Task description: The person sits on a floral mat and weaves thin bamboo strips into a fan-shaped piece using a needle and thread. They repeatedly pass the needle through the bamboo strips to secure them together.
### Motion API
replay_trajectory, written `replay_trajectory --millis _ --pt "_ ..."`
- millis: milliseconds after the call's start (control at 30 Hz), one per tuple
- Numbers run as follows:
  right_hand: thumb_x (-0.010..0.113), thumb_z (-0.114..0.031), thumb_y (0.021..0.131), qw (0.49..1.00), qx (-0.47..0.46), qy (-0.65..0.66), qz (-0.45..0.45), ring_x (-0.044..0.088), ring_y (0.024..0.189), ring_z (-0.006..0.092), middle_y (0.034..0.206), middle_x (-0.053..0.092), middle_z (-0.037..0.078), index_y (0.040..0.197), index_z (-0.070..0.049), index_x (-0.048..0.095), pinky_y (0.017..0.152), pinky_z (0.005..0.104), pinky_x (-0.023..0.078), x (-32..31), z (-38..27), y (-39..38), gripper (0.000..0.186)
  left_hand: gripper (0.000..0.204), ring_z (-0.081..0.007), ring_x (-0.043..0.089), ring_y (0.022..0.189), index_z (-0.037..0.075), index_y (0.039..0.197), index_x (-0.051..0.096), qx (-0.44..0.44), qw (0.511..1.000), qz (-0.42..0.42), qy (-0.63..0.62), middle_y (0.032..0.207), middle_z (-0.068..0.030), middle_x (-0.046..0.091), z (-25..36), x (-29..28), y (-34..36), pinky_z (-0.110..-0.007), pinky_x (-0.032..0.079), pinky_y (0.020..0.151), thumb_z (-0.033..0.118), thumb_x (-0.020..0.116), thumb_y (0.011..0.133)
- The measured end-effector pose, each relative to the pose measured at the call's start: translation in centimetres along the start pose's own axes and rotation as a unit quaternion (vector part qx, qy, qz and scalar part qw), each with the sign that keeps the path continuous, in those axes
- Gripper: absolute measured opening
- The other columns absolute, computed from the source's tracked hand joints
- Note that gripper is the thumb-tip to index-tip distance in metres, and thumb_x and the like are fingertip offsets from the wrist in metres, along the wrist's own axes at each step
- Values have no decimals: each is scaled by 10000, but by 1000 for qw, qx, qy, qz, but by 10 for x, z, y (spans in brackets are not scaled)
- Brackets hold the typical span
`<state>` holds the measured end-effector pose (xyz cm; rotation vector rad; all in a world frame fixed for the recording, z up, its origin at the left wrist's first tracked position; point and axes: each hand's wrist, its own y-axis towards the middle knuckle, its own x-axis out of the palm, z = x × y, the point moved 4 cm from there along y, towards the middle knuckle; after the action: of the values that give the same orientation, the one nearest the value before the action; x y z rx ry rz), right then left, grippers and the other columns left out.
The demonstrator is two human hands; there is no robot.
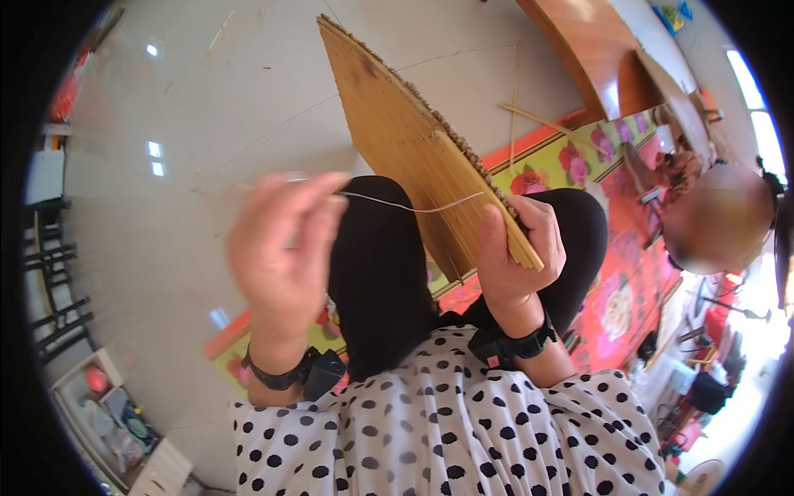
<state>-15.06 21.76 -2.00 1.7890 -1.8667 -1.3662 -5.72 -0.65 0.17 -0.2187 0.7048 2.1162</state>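
Observation:
A tilted wooden board (405, 140), yellow-brown with a ragged, fibrous right edge, stands up over my black-clad knees. My right hand (517, 244) grips its lower end, thumb on the face and fingers round the edge. A thin pale wire or thread (413, 209) runs from the board near that thumb across to my left hand (285, 240). My left hand, slightly blurred, is raised left of the board with thumb and fingers pinched on that strand.
A floral mat (616, 322) lies beneath me on the tiled floor (165, 248). Thin sticks (533, 116) lie beyond the board, near curved wooden furniture (579, 41). Another person (715, 215) is at the right. A pale cabinet (161, 471) with items stands at lower left.

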Motion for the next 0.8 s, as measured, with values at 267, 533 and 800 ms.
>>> replay_trajectory --millis 267,533,800 --pt "795 -129 902 993 94 -60 40 669 751 233 854 706 111 953 27 702 722 334 542 -7 22 -5 188 350 -230 591 632 92 1146 745 116 983 -140 14 823 -59 522 21 84 -1 -346 483 552 -5 749 810" --pt "722 -114 980 990 126 -60 36 642 828 136 948 712 72 1023 53 702 759 290 538 -8 30 -8 174 338 -227 637 661 86 1109 750 129 978 -161 23 829 -59 536 18 96 3 -345 503 544 77 737 772" --pt "767 -103 913 986 139 -53 71 662 764 176 862 711 86 971 37 706 722 297 536 -6 30 -11 163 338 -226 612 616 119 1102 769 120 981 -152 24 793 -33 526 18 101 4 -343 499 515 52 768 770"
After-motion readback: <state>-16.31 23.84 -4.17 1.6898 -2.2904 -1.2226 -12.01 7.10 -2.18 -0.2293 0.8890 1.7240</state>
